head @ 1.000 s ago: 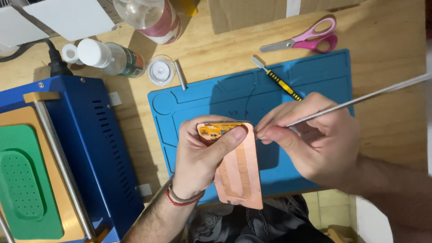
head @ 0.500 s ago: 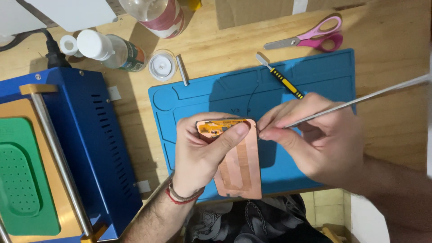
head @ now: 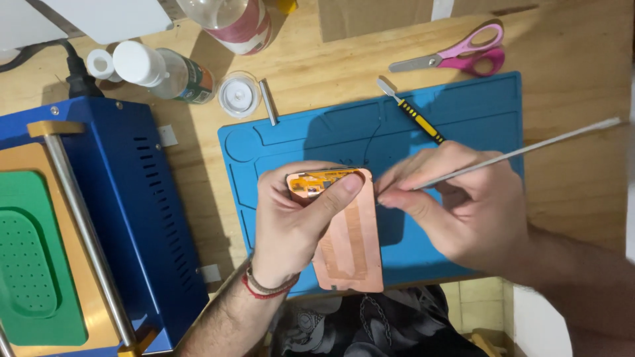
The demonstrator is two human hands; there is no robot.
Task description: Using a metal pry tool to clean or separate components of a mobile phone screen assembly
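My left hand (head: 297,221) grips a flat copper-coloured phone screen panel (head: 350,248) with an orange flex part at its top end, thumb laid across the top. My right hand (head: 456,208) pinches a long thin metal rod (head: 522,152) like a pen, its tip touching the panel's upper right edge. Both hands hover over a blue silicone work mat (head: 463,112) on a wooden table.
A blue machine (head: 132,218) with a green pad (head: 30,264) stands at left. Behind the mat lie pink scissors (head: 463,58), a yellow-and-black pry tool (head: 413,119), a small metal pin (head: 267,102), a round cap (head: 238,94) and two bottles (head: 169,69).
The hands and panel hold nearly the same place; the rod tip stays at the panel's top edge. The view has shifted slightly.
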